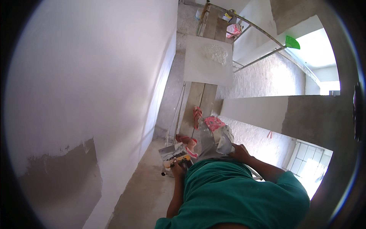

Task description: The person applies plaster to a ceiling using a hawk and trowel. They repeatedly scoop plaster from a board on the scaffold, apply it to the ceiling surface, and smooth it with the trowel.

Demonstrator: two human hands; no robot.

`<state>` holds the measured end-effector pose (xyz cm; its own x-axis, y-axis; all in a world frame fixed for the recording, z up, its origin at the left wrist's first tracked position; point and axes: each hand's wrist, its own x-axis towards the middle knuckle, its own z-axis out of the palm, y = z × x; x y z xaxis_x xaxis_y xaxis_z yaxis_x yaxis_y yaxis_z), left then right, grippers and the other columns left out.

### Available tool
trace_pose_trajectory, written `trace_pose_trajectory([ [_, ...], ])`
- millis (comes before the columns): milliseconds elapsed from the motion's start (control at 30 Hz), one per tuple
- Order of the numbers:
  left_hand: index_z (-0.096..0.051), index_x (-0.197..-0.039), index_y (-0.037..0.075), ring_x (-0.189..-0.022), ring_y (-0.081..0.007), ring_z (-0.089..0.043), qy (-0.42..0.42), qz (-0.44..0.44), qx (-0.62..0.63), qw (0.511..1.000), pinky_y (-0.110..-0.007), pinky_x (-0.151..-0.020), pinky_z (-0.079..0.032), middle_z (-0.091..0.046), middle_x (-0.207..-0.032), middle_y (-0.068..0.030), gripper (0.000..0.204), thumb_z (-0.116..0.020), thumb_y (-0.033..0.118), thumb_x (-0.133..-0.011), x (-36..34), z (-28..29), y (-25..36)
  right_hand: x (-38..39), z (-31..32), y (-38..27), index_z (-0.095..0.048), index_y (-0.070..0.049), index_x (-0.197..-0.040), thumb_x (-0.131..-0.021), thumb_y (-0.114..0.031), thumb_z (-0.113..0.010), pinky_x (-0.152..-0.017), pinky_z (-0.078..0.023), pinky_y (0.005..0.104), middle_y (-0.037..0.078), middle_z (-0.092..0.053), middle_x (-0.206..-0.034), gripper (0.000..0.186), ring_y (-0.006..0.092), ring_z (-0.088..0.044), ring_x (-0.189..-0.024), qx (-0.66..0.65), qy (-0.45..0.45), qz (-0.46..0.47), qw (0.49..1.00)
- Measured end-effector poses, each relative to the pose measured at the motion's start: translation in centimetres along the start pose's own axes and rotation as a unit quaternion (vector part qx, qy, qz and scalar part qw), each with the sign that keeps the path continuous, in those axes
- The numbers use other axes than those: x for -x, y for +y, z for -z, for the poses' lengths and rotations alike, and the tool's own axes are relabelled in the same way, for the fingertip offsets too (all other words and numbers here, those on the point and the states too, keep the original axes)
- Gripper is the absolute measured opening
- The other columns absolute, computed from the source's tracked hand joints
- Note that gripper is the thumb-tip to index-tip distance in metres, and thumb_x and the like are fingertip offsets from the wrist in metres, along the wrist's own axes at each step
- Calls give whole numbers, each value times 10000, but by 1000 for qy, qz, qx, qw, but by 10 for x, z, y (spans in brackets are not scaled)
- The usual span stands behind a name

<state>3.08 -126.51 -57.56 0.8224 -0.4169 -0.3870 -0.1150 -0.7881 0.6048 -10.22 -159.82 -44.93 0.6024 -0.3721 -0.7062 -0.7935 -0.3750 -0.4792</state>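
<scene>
My left hand (pixel 177 168) is closed at the yellow handle of a plastering trowel (pixel 171 152). The trowel's flat grey blade, smeared with dark and pale patches, lies beside my left foot. My right hand (pixel 240 153) is closed at the edge of a pale, rounded thing (pixel 225 145), whose kind I cannot make out. It is in front of my shirt, against grey and pink clothing (pixel 214 124). Ahead of my feet, a white board (pixel 196 61) carries a heap of wet white plaster (pixel 215 54).
I stand in red flip-flops (pixel 197 113) on a plank platform (pixel 196 93) with metal rails (pixel 263 32). On the left, a white wall (pixel 95 76) has a bare grey-brown patch (pixel 65 171). A pink-and-white bag (pixel 233 30) lies beyond the board. A partly coated beam (pixel 267 110) crosses at right.
</scene>
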Motion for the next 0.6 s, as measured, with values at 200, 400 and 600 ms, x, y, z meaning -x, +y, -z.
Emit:
trace_pose_trajectory([
  [200,-407,-1286,-77,-968,-481,-545,-51,6,57,997,-502,-847,-445,-550,-1087,-303,738,-578,454,-802,-1,-11,-21,25,-32,33,-609,-17,-1091,-694,-255,-681,-756,-514,473,246,-653,-830,469,403,-642,-820,-85,107,-29,990],
  [400,-455,-1207,-79,-840,-353,-582,-137,134,133,972,-451,-756,-473,-586,-950,-228,610,-629,339,-799,-13,-52,-89,21,-28,49,-627,14,-983,-707,-199,-682,-686,-527,440,226,-665,-811,353,379,-665,-820,-156,168,-113,967],
  [600,-499,-1107,-57,-860,-255,-603,-111,-106,-83,985,-375,-728,-493,-590,-971,-155,298,-444,189,-948,-75,-13,96,-1,15,70,-628,31,-964,-698,-133,-686,-668,-524,417,235,-664,-796,318,353,-678,-802,-237,205,-152,937],
])
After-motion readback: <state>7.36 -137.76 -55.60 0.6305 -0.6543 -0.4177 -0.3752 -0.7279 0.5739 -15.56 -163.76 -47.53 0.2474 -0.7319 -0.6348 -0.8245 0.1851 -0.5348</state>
